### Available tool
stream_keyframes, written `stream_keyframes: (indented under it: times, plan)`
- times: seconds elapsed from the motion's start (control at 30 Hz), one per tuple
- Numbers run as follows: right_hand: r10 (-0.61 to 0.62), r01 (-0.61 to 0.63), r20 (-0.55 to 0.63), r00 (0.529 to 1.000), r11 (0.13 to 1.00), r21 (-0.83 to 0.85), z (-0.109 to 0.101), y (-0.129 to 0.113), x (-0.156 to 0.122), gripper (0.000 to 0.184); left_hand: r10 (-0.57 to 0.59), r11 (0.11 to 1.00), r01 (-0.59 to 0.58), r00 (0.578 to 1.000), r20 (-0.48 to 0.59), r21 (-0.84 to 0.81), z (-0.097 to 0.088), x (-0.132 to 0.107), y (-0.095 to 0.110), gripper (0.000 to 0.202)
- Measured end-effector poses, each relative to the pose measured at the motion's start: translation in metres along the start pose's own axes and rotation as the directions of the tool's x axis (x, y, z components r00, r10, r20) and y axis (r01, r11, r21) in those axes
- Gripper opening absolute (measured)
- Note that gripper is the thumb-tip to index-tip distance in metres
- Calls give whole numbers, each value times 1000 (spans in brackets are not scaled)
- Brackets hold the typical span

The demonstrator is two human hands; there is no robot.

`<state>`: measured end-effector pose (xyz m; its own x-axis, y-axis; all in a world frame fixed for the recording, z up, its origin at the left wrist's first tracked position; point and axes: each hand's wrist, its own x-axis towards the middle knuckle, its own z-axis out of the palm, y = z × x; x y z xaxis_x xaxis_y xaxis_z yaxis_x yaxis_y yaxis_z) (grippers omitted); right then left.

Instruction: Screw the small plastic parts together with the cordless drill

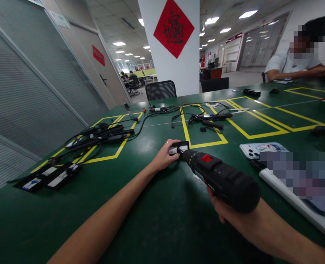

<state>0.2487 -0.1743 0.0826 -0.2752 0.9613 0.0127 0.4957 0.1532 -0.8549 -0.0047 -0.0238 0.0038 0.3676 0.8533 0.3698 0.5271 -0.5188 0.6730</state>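
Observation:
My right hand (219,208) is wrapped round the grip of a black cordless drill (224,178) with a red switch on top. The drill points away from me, its chuck tilted down to the left. At its tip lies a small black box-like part (185,143) with a white label or inner piece. My left hand (166,154) pinches this part against the green table (140,205) between thumb and fingers. The bit meets or nearly meets the part; the exact contact is too small to make out.
Black cables and devices (109,135) crowd the left, with labelled black pieces (52,175) nearer me. More cabled tools (214,116) lie within yellow tape beyond my hands. A phone (264,147) lies at right, near a pale slab (294,201). A person (297,66) sits at far right.

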Motion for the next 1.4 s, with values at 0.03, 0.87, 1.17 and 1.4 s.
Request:
stream_keyframes:
  times: [0.03,0.87,1.17,1.4]
  plan:
    - [23,-23,37,999,1000,7,0,0,0,26,3,1000,-3,1000,1,1,0,0,0,49]
    - [100,-100,113,989,995,-2,-1,-4,0,18,-10,1000,10,1000,5,15,0,0,3,49]
    - [76,-76,85,993,997,-2,-2,-5,1,17,-9,1000,9,1000,-3,5,0,-1,2,49]
    - [82,-85,63,995,996,32,-1,-5,1,17,-19,1000,18,1000,5,10,0,-1,3,48]
